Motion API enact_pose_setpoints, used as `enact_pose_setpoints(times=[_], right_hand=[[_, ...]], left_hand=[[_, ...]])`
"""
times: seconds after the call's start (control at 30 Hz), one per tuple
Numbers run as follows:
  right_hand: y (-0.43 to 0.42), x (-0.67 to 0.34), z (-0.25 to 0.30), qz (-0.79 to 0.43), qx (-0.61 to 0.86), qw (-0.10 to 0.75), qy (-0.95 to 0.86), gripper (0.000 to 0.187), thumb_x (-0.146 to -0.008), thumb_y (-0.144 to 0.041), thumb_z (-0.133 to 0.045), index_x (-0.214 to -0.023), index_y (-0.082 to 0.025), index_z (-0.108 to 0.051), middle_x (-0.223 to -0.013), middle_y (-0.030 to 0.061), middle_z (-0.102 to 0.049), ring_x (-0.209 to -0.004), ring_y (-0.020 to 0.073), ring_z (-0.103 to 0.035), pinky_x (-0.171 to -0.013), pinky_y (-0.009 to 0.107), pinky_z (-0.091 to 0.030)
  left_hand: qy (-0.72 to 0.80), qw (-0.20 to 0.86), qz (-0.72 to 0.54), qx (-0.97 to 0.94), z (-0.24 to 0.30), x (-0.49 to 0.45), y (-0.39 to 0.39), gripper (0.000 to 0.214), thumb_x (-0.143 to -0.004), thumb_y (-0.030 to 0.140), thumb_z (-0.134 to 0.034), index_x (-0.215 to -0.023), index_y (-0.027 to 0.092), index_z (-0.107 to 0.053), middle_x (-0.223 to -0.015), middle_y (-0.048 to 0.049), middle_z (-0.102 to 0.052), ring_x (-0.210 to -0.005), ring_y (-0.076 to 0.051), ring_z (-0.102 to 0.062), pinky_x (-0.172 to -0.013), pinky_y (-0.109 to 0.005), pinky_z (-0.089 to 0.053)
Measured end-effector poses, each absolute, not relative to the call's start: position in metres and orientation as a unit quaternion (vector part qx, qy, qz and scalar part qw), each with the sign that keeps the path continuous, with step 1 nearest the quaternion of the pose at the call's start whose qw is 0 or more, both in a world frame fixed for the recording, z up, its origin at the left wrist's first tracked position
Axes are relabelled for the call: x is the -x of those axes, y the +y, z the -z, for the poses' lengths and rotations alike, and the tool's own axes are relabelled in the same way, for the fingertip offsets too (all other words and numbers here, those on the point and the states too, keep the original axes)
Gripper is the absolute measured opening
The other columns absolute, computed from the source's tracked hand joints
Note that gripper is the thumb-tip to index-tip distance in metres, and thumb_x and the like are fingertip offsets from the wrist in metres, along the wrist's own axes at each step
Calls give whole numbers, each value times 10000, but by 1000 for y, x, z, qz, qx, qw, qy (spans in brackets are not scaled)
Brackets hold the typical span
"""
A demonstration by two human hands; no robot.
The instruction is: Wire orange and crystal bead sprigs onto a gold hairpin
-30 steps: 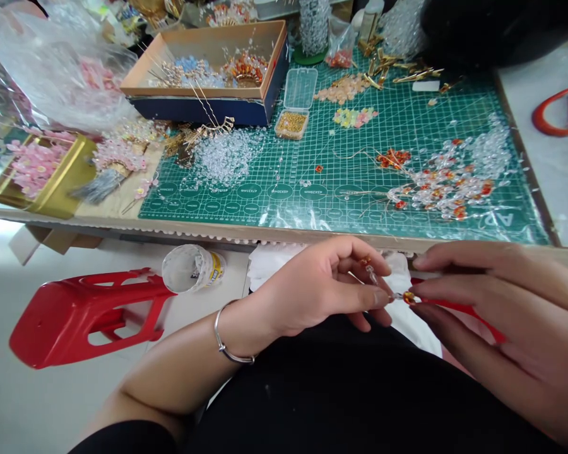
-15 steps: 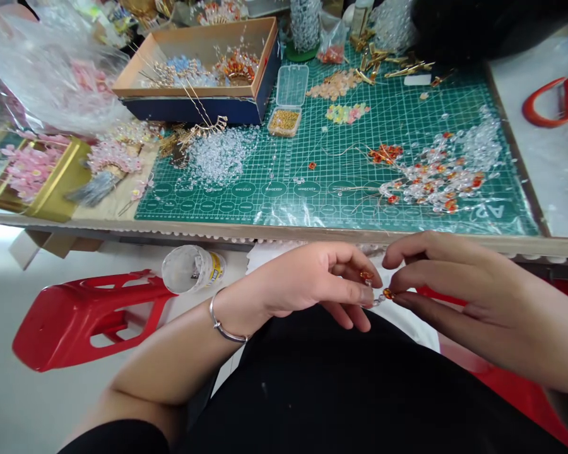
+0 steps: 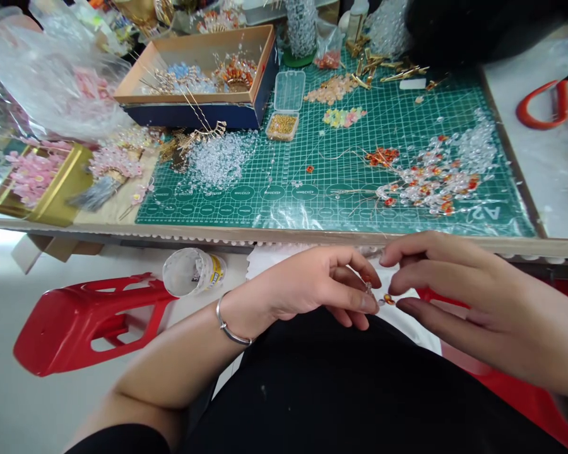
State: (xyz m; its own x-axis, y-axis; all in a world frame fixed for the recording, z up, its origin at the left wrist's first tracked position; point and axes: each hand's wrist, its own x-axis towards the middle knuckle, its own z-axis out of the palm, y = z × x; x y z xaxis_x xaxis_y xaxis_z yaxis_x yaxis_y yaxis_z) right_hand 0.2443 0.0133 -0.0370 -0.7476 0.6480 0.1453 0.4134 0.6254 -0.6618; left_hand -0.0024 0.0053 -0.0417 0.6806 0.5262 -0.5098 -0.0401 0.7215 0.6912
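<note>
Over my lap, below the table edge, my left hand [image 3: 312, 287] pinches a thin wire strung with clear and orange beads [image 3: 376, 295]. My right hand [image 3: 454, 296] meets it from the right, its fingertips closed on a small orange bead [image 3: 388, 299] at the wire's end. A silver bangle [image 3: 230, 325] circles my left wrist. On the green cutting mat [image 3: 312, 164] above lie a heap of clear and orange bead sprigs [image 3: 430, 180] and a pile of clear beads [image 3: 220, 157].
A brown box [image 3: 203, 66] of beaded pieces stands at the back left, with a small clear case of gold findings [image 3: 284, 104] beside it. A gold tray of pink flowers [image 3: 38, 180] sits at the left. On the floor lie a red stool [image 3: 89, 315] and a white tub [image 3: 194, 271].
My right hand has drawn closer to the left, its fingers curling onto the orange bead. The view shifted slightly; both hands stay over my lap.
</note>
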Motion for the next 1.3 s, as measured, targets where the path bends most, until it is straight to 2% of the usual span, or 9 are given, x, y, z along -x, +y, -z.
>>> enact_pose_setpoints(times=[0.17, 0.37, 0.63, 0.83, 0.97, 1.1, 1.17, 1.23, 1.3], right_hand=[[15, -249, 40, -304, 302, 159, -889, 59, -959, -263, -525, -991, -289, -566, -1308, 66, -592, -1279, 243, -601, -880, 315, -582], [21, -251, 44, -332, 276, 168, -886, 70, -982, -303, -565, -1017, -299, -626, -1267, 59, -615, -1192, 240, -636, -843, 318, -584], [18, -244, 40, -341, 289, 202, -871, 90, -965, -261, -584, -968, -316, -655, -1229, 26, -617, -1119, 209, -648, -847, 317, -566], [19, -249, 34, -297, 316, 192, -880, 213, -1011, -306, -530, -1204, -337, -617, -1377, 28, -578, -1241, 198, -613, -1014, 338, -518], [21, -249, 34, -281, 329, 212, -876, 117, -1014, -251, -512, -1029, -280, -625, -1291, 44, -603, -1172, 179, -634, -983, 303, -508], [19, -240, 32, -265, 302, 222, -889, 117, -1007, -223, -518, -1010, -265, -626, -1198, 54, -626, -1038, 180, -669, -895, 302, -547], [16, -237, 29, -237, 305, 238, -891, 129, -1001, -215, -523, -1010, -274, -636, -1192, 57, -626, -1063, 207, -667, -903, 336, -553], [12, -235, 23, -177, 336, 266, -886, 156, -985, -210, -544, -1073, -285, -650, -1251, 89, -602, -1163, 277, -634, -946, 413, -540], [5, -232, 17, -101, 380, 311, -865, 206, -960, -194, -588, -1135, -284, -646, -1236, 120, -600, -1145, 316, -629, -914, 457, -533]], left_hand=[[369, 851, -156, -341, 41, 2, 6, 307, -777, 251, -865, -967, 175, -635, -821, 11, -702, -701, -121, -734, -646, -217, -553], [372, 859, -151, -319, 40, 2, 6, 327, -745, 262, -886, -941, 176, -638, -836, 0, -728, -687, -133, -739, -628, -230, -554], [343, 878, -158, -292, 46, 4, 7, 334, -716, 232, -910, -913, 171, -647, -806, -3, -745, -693, -138, -754, -638, -222, -568], [350, 877, -172, -279, 46, 5, 8, 265, -773, 178, -863, -934, 167, -653, -803, 1, -754, -694, -122, -756, -648, -201, -576], [353, 875, -186, -274, 46, 4, 8, 264, -753, 153, -866, -903, 157, -649, -788, -9, -756, -689, -132, -756, -639, -206, -581], [345, 878, -196, -266, 46, 1, 7, 230, -775, 131, -839, -903, 160, -651, -776, -5, -750, -716, -141, -762, -663, -219, -589], [349, 876, -208, -258, 46, 0, 7, 236, -768, 120, -841, -909, 160, -656, -770, -4, -747, -730, -143, -762, -679, -222, -587], [363, 865, -243, -247, 44, 0, 7, 261, -751, 136, -865, -911, 157, -661, -776, -12, -752, -750, -141, -759, -705, -224, -583], [377, 841, -311, -233, 41, -2, 9, 274, -739, 162, -883, -893, 157, -656, -796, -26, -762, -795, -143, -759, -752, -230, -576]])
